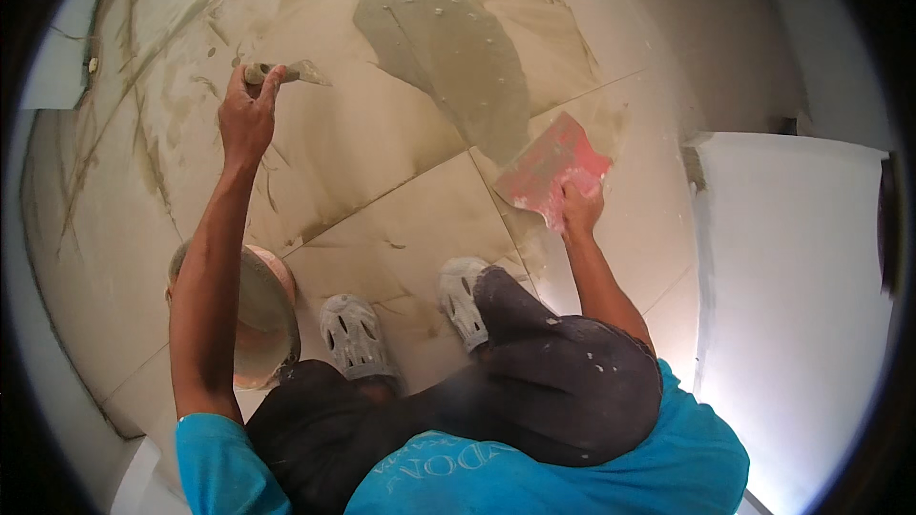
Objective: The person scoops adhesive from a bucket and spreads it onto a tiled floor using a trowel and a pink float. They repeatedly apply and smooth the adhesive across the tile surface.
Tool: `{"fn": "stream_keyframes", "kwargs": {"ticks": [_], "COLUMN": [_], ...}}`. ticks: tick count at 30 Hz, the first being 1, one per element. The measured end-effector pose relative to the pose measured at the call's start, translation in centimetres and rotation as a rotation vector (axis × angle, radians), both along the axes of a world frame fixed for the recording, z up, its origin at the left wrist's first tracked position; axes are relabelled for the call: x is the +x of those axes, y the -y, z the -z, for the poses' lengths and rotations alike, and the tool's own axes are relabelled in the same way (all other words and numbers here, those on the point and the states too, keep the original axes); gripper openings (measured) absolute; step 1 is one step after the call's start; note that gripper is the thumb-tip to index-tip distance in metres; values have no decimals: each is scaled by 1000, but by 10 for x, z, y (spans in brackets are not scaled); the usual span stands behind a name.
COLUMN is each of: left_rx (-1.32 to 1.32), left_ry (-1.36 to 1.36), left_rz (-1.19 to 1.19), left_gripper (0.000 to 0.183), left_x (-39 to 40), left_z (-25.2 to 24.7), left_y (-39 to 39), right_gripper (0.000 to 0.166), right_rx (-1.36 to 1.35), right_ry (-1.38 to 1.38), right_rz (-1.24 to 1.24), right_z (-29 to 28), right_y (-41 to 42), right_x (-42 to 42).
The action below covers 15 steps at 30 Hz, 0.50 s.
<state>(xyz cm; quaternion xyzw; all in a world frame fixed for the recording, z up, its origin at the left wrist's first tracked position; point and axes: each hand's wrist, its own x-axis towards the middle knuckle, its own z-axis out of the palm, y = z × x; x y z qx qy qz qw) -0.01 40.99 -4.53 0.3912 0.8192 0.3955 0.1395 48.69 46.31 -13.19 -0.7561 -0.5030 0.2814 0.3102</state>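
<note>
My left hand (250, 111), raised at the left, grips the handle of a small putty knife or pointed trowel (304, 73), its blade pointing right. At the right, my right hand (581, 207) holds a red grout float or spreader (547, 164) smeared with grey paste. The spreader's edge is at the lower end of a pool of wet grey-green grout (458, 57) spread over the floor tiles (401, 222). Dark joint lines run between the tiles, with smears of paste around them.
A bucket (266, 315) with grey residue stands beside my left leg, partly hidden by my forearm. My feet, in light perforated clogs (352, 336), rest on the tiles. A white panel or wall section (787, 243) is at the right; walls border the floor at the left.
</note>
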Motion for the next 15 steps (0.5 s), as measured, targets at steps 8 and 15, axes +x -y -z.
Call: {"fn": "stream_keyframes", "kwargs": {"ticks": [8,15], "left_rx": [49,49], "left_ry": [33,98], "left_rz": [-31,-125], "left_gripper": [34,34], "left_x": [37,73], "left_z": [-1,19], "left_y": [-16,-49], "right_gripper": [31,46], "right_rx": [33,87], "right_ry": [118,-19], "right_rz": [-237,-449], "right_z": [14,-1], "right_y": [-104,-170], "right_x": [-35,-78]}}
